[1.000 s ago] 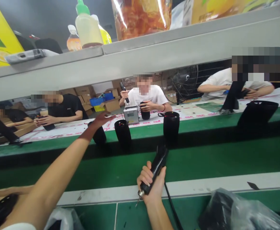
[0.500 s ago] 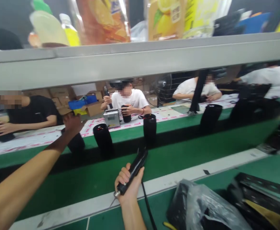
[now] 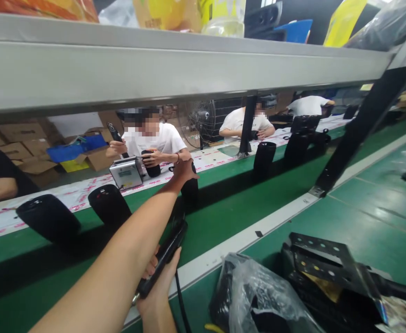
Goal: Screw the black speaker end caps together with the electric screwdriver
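Observation:
My left hand (image 3: 184,170) reaches out across the green conveyor (image 3: 244,208) and rests, fingers curled, on top of a black cylindrical speaker (image 3: 190,190). My left forearm crosses the view from bottom left. My right hand (image 3: 157,282) is close to me, wrapped round a black electric screwdriver (image 3: 164,256) with its cable hanging down. Two more black speakers (image 3: 108,206) (image 3: 47,217) lie on the belt to the left, and another one (image 3: 264,159) stands further right.
A grey shelf (image 3: 175,69) with bags and bottles hangs overhead. Across the belt several people sit working; one holds a speaker beside a small grey box (image 3: 126,172). A plastic-wrapped black item (image 3: 258,296) and a perforated black metal bracket (image 3: 321,259) lie near me. A black post (image 3: 359,129) stands right.
The view has swung right. My left hand left the leftmost speaker and moved right onto a different speaker. My right hand keeps its hold on the screwdriver.

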